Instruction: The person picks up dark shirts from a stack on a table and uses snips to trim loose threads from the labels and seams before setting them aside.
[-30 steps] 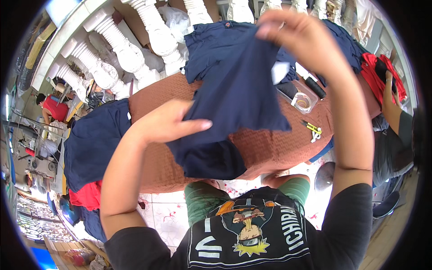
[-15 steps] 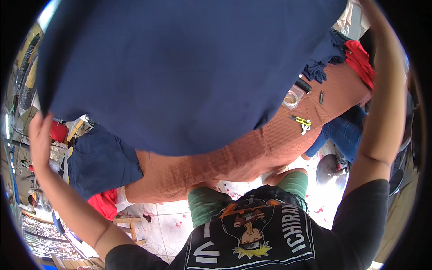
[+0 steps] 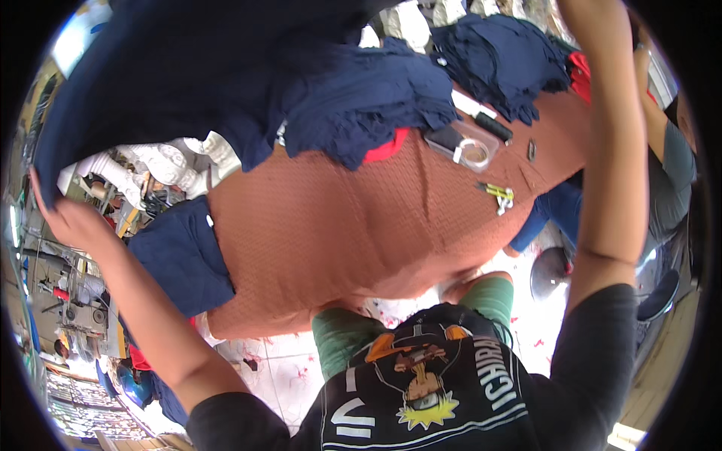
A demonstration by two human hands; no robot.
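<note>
A large piece of navy blue cloth [image 3: 180,83] is held up in the air across the upper left, over the table. My left hand [image 3: 74,219] is at the far left, its fingers closed on the cloth's lower edge. My right arm reaches up to the top edge, where my right hand [image 3: 590,15] is partly cut off; its fingers do not show. Under the raised cloth, crumpled navy garments [image 3: 361,90] lie on the table with a bit of red cloth [image 3: 387,146]. A flat navy garment [image 3: 180,259] lies at the table's left end.
A brown textured cover [image 3: 323,225] drapes the table. On its right are yellow thread snips [image 3: 495,192], a clear plastic box [image 3: 474,154], a black thread spool [image 3: 492,128] and a small dark tool [image 3: 532,150]. Another navy heap [image 3: 504,60] lies behind. A person [image 3: 669,180] is at the right.
The cloth has swung up and away to the upper left, uncovering the table and its heaps. My left hand has dropped slightly; my right arm has shifted left.
</note>
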